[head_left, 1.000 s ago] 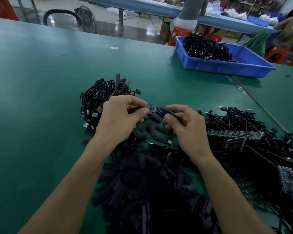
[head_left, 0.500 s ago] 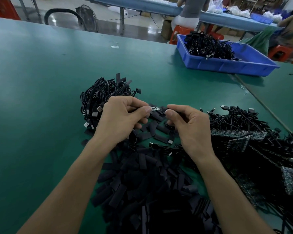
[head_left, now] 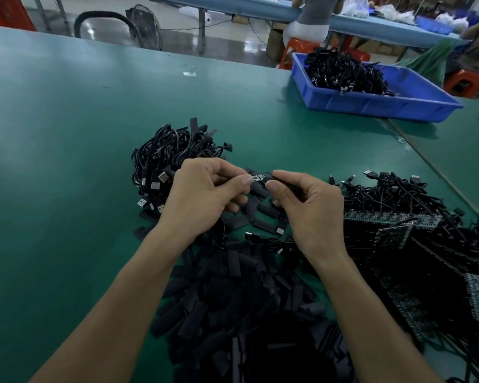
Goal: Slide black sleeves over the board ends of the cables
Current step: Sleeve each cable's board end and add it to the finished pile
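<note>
Left hand (head_left: 205,197) pinching the small board end (head_left: 258,177) in a tight grip, right hand (head_left: 313,208) pinching a black sleeve (head_left: 268,176) touching it, loose sleeves (head_left: 233,299) lying heaped on the green worktop (head_left: 67,161) beneath, cable bundle (head_left: 172,153) sitting just behind.

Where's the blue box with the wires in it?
In the head view, the blue tray sits at the far right of the green table, beyond the right hand.

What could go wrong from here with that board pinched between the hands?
1. The left hand pinches the small circuit board by fingertips only; a slip may drop it among the loose sleeves below.
2. The board's corner might snag on the mouth of the black sleeve that the right hand holds.
</note>
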